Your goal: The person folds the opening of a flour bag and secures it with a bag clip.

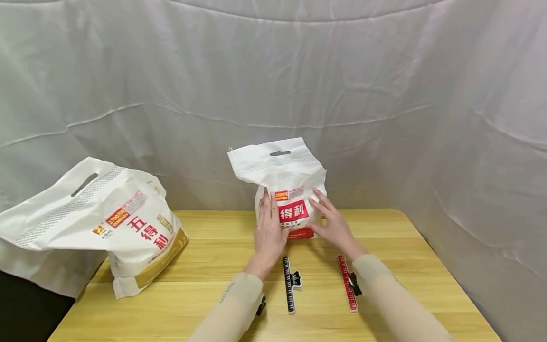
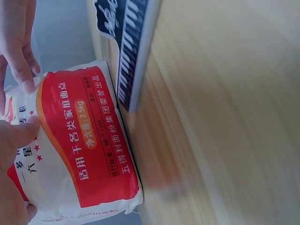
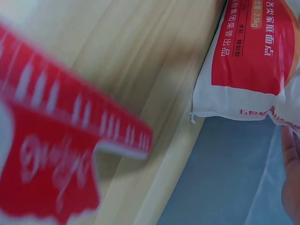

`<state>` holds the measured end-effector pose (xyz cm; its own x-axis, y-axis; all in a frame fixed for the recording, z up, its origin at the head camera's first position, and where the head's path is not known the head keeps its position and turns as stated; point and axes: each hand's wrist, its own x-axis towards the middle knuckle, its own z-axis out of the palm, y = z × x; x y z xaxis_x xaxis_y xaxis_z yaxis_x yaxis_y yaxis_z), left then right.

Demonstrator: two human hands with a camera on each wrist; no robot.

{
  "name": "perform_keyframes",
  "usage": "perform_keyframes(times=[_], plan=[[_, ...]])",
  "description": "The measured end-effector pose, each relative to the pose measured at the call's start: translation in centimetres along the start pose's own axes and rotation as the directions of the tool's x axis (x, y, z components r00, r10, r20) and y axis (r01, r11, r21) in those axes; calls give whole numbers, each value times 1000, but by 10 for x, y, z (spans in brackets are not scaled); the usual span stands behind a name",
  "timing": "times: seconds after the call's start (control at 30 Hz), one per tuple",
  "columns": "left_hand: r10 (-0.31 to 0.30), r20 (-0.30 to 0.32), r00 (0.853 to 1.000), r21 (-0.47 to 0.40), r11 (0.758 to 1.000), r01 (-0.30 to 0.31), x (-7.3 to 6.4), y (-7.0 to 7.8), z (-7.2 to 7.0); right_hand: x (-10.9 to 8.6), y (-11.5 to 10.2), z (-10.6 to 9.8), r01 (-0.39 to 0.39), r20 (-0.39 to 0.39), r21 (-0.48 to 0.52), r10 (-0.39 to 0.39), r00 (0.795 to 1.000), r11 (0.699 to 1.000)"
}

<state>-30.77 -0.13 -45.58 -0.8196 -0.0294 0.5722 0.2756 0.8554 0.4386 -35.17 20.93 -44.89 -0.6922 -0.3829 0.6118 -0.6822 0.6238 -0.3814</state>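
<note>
A white flour bag [image 1: 314, 178] with a red label stands near the back edge of the wooden table. Its handled top flap tips toward the left. My left hand [image 1: 270, 233] lies along the bag's left front, fingers stretched upward and thumb toward the middle. On the right side, my right hand [image 1: 335, 228] rests with its fingers spread over the bag. In the left wrist view, the bag's red lower panel [image 2: 89, 136] shows between both hands. Only a sliver of the right hand [image 3: 293, 178] appears in the right wrist view, against the bag's side.
Nearer me lie a black clip with piano-key markings [image 1: 288, 285] and a similar red clip [image 1: 347, 283]. My left sleeve partly covers another black item [image 1: 261, 305]. A larger-looking white flour bag with a gold base [image 1: 141, 237] leans at the table's left. Grey cloth [image 1: 363, 85] hangs behind.
</note>
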Motion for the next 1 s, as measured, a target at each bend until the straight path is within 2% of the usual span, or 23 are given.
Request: perform_keyframes(times=[0.13, 0.33, 0.57, 0.73, 1.0], plan=[[7, 29, 1000, -12, 1000, -6, 2, 11, 6, -5, 7, -11, -20, 4, -15, 20, 1000, 1000], [37, 38, 999, -30, 999, -35, 3, 26, 15, -13, 20, -25, -38, 7, -45, 38, 999, 998], [68, 59, 996, 2, 998, -68, 5, 41, 23, -21, 33, -38, -36, -12, -54, 36, 999, 998], [74, 85, 994, 18, 997, -76, 6, 50, 29, -27, 38, -46, -32, -28, -59, 31, 999, 998], [80, 70, 994, 13, 997, -81, 5, 58, 36, -33, 43, -53, -12, -57, -70, 8, 998, 998]])
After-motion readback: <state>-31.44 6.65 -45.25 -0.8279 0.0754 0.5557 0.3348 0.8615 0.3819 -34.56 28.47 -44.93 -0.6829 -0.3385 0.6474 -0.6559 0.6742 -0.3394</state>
